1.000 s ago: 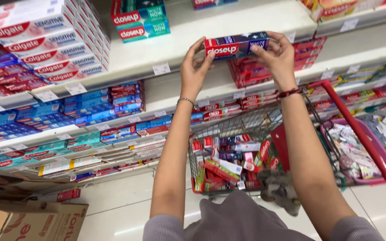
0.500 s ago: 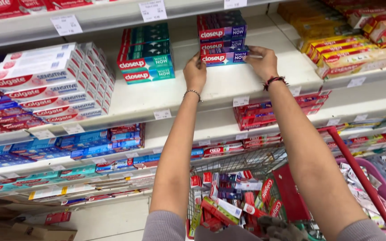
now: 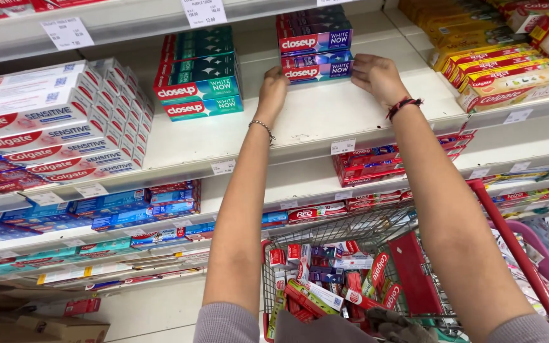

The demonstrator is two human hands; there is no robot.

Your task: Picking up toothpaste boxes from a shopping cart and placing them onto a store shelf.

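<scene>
Both my arms reach up to a white shelf [image 3: 325, 121]. My left hand [image 3: 272, 92] and my right hand [image 3: 378, 76] grip the two ends of a purple and red toothpaste box [image 3: 318, 68], the bottom one of a small stack of like boxes [image 3: 314, 37]. The held box rests on or just above the shelf. A chain bracelet circles my left wrist and a red and black thread band my right. Next to the stack on the left stands a pile of green toothpaste boxes [image 3: 199, 76].
A red wire shopping cart [image 3: 376, 279] full of toothpaste boxes stands below my arms. White and red boxes [image 3: 52, 127] fill the shelf at left, yellow and red ones [image 3: 503, 57] at right. Lower shelves hold blue and red boxes. Cardboard cartons [image 3: 39, 324] lie on the floor at left.
My hands carried the purple and red box from the air up to the shelf and set it under the stack there. The view tilted upward and closer.
</scene>
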